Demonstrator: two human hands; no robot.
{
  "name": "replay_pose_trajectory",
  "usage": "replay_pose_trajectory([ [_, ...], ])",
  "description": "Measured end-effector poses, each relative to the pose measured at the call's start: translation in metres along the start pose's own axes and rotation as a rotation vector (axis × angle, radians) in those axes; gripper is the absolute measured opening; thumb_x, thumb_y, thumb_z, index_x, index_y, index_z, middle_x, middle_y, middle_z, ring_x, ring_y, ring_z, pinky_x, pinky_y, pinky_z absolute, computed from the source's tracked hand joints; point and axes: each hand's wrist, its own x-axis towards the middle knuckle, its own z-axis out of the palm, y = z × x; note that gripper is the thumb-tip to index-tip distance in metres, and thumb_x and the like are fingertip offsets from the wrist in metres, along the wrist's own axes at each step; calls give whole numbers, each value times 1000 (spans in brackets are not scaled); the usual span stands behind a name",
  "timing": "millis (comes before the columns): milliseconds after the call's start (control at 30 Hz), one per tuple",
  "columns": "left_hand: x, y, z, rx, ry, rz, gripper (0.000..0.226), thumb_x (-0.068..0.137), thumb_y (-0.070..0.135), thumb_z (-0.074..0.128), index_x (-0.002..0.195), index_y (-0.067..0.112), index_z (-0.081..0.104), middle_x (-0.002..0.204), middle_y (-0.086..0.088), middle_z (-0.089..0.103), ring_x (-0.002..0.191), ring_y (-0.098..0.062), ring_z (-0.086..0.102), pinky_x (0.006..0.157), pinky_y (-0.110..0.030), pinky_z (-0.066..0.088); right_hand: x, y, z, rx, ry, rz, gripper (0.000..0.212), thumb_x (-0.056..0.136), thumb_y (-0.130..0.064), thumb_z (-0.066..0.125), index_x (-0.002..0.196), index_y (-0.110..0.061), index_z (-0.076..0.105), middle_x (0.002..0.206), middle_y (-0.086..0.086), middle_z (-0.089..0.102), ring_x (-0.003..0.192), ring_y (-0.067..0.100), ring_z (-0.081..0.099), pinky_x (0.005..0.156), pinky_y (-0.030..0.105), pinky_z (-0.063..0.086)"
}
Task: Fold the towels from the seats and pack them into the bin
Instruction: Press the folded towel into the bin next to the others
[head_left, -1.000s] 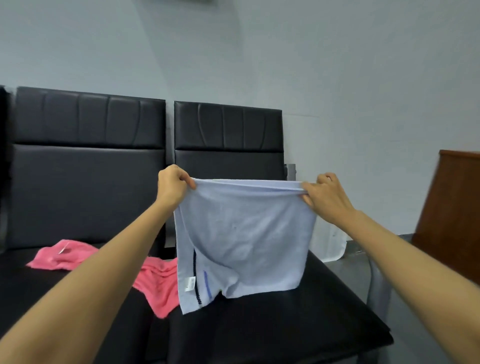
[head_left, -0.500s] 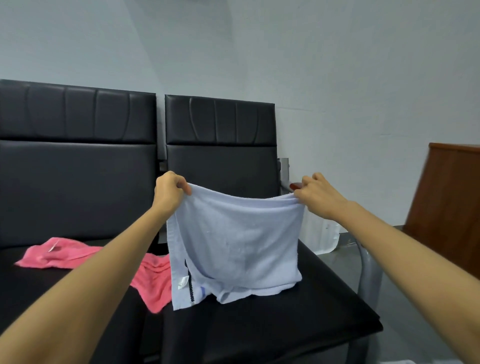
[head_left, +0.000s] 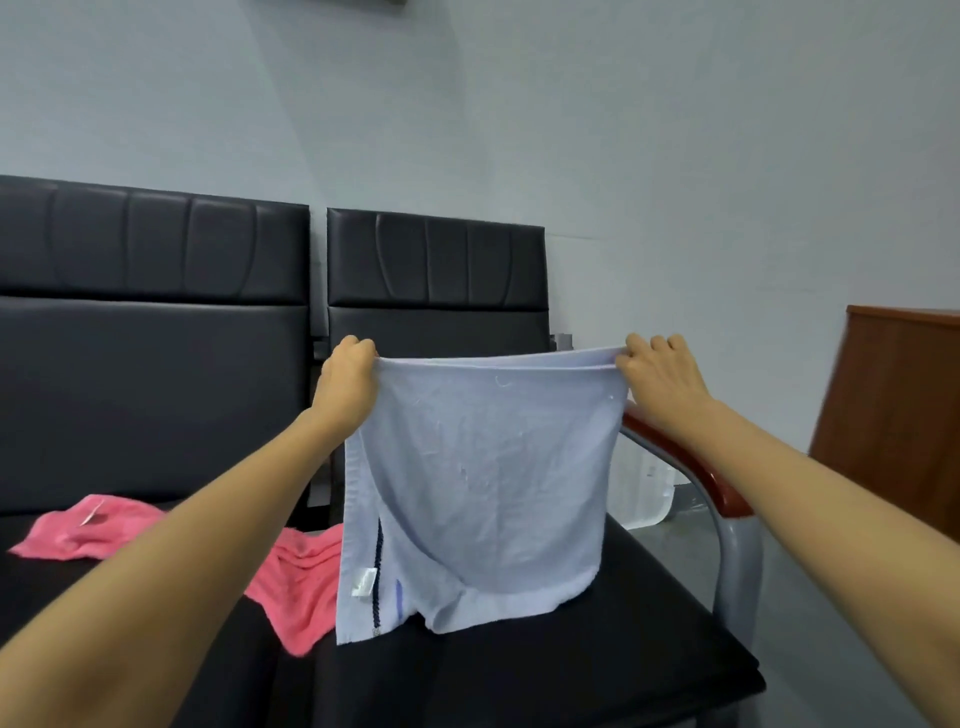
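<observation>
Pale-blue towel (head_left: 478, 483) hangs doubled over the right black seat (head_left: 571, 670). The left grip (head_left: 347, 382) pinches one top corner and the right grip (head_left: 658, 378) the other, fingers curled round the cloth, both arms stretched forward and apart. Folding looks about half done. The pink towel (head_left: 304, 577) lies unfolded across the seats, and no bin is in view.
</observation>
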Motion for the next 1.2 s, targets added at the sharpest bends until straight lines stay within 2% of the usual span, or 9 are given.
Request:
replay_pose_trajectory([
  [100,30,21,-24,-23,100,15,28,83,-15,34,88,8,50,93,-11,39,79,-26,40,73,-42,43,27,12,-26,84,77,213,29,85,5,47,112,-2,57,118,16,51,99,35,52,83,39,33],
  [167,46,28,-35,-59,164,-23,28,83,-16,36,85,8,50,92,-10,40,79,-26,42,73,-42,45,37,16,-41,46,74,213,39,84,4,52,122,-3,49,126,15,46,104,34,50,91,39,33],
  [267,51,21,-36,-75,162,-38,33,79,-19,39,77,10,56,87,-12,44,76,-26,43,66,-39,42,36,16,-40,-41,152,186,44,52,10,77,92,-2,63,96,15,60,77,34,59,85,41,45],
  [333,48,18,-34,-106,167,-15,32,81,-19,39,82,2,63,92,-12,45,80,-26,44,69,-35,41,35,21,-36,15,257,237,37,38,20,75,69,2,63,74,19,59,62,36,57,80,47,49],
  [467,40,26,-39,-208,235,14,30,81,-17,36,93,-6,61,105,-17,46,86,-24,42,76,-30,39,32,24,-31,49,359,286,27,55,21,62,76,4,63,80,22,58,67,37,55,89,49,42],
  [700,28,31,-45,-347,377,30,30,85,-12,38,91,-5,66,102,-15,47,87,-17,43,77,-25,37,24,35,-12,56,681,157,30,66,-1,41,93,-3,53,72,13,52,61,30,49,78,36,31],
  [867,26,22,-22,-281,271,-32,27,86,-12,40,91,-5,66,103,-16,47,86,-25,46,75,-27,37,20,28,7,130,448,61,29,69,-12,35,71,-2,61,66,14,54,63,31,55,75,36,32],
  [1000,34,17,-4,-183,137,-109,29,88,-11,36,93,-4,64,114,-18,48,94,-33,50,75,-32,38,27,17,11,255,-17,236,27,80,5,44,96,-4,64,97,12,63,97,31,52,91,34,28],
  [1200,50,26,-12,-253,203,-130,25,92,-4,35,99,-3,59,116,-17,46,85,-23,40,75,-29,35,45,17,-2,357,174,481,27,76,12,42,90,1,63,92,20,65,90,36,54,86,36,29],
])
